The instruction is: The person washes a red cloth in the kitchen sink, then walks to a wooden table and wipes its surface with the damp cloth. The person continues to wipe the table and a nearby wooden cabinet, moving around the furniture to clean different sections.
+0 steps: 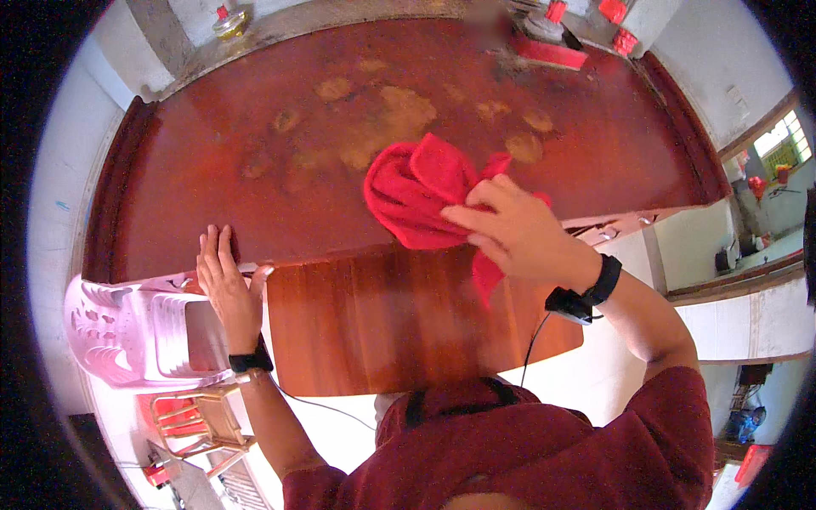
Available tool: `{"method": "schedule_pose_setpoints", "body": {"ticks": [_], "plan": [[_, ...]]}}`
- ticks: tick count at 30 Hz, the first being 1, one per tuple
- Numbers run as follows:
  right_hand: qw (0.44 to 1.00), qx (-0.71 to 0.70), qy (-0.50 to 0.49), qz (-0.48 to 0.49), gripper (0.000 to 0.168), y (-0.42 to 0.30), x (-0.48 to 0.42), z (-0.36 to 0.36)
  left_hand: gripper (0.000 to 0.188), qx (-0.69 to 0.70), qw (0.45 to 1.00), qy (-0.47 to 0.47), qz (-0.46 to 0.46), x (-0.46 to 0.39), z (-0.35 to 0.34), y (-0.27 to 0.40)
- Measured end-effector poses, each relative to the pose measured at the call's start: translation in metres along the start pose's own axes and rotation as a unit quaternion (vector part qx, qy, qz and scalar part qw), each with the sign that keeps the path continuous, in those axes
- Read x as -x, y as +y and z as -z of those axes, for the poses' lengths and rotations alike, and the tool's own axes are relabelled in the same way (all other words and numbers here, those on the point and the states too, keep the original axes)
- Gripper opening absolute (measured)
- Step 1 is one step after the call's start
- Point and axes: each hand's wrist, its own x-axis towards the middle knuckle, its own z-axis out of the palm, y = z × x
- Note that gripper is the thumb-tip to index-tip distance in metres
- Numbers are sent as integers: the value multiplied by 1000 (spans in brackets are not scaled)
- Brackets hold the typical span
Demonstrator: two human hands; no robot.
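Bunched up under my right hand [523, 229] is a red cloth [421, 191], gripped at its right side by the fingers. The cloth lies at the front part of a dark red wooden tabletop [191, 172], and one corner hangs below the table's edge. Worn, yellowish-brown patches [395, 121] mark the surface beyond the cloth. At the front left edge, my left hand [226, 274] rests with its fingers spread on the wood and holds nothing. Both wrists wear black straps with cables.
A lower brown wooden tabletop [382, 319] stands between me and the dark red table. Stacked pink plastic chairs [140, 338] are at the left, near a bamboo chair [197, 421]. Along the back stand a glass vessel [231, 24] and a red block-like object [551, 54].
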Motion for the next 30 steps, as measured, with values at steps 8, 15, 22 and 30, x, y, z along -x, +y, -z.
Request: {"method": "schedule_pose_setpoints", "body": {"ticks": [8, 15, 22, 30], "plan": [[946, 152, 258, -125, 29, 97, 128, 30, 84, -6, 999, -49, 10, 1, 1, -6], [915, 225, 284, -180, 21, 75, 121, -2, 90, -38, 997, -56, 25, 5, -4, -10], [933, 187, 293, -98, 17, -69, -40, -96, 89, 0, 999, -16, 41, 9, -4, -11], [970, -12, 235, 57, 22, -168, -169, -174, 67, 335, 940, 37, -60, 45, 10, -42]]}}
